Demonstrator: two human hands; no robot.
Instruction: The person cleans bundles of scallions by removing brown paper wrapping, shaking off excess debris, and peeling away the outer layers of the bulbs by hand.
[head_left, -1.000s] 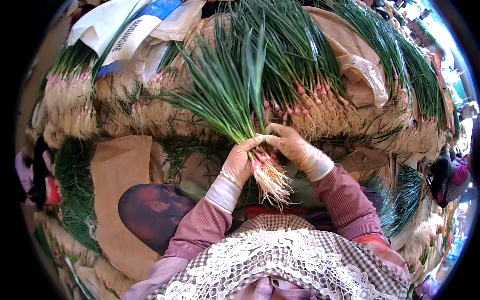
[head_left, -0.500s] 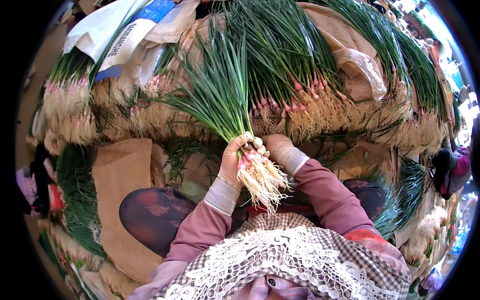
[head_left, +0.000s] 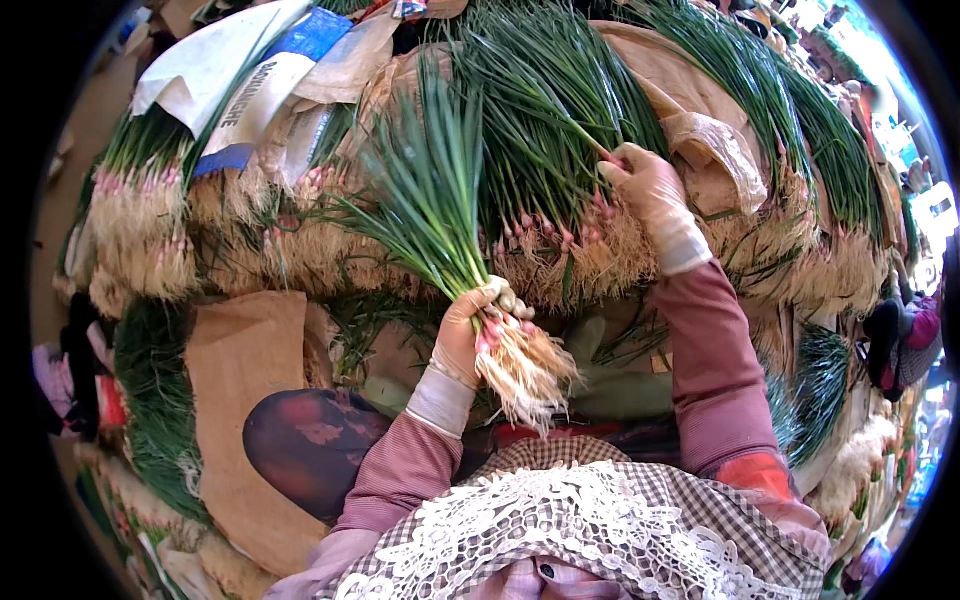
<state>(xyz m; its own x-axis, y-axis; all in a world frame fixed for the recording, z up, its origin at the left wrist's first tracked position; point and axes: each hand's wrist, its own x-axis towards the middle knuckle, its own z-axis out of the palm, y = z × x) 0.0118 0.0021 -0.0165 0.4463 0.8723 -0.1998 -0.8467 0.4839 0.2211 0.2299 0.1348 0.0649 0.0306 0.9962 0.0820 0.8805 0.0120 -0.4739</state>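
My left hand [head_left: 464,332], in a thin pale glove, is wrapped round a bunch of young garlic plants [head_left: 432,205]. Their green leaves fan upward and away; pink bulbs and pale stringy roots hang below the fist. Farther off to the right, my gloved right hand [head_left: 648,190] pinches the lower stem of a garlic plant [head_left: 588,140] at the heap's right side. Beneath it lies the big garlic heap [head_left: 535,120], leaves pointing away and roots toward me. The right fingers hide that plant's bulb.
Brown sacking [head_left: 740,160] separates the heap from more garlic [head_left: 770,90] at the right. White and blue sacks [head_left: 265,100] cover garlic at the far left. A tan cloth sheet [head_left: 245,400] lies by my left knee [head_left: 310,445], with loose leaves [head_left: 375,320] near it.
My right hand has left the side of the held bunch, reached forward and right to the heap, and closed on a plant stem. My left hand keeps its bunch in nearly the same place.
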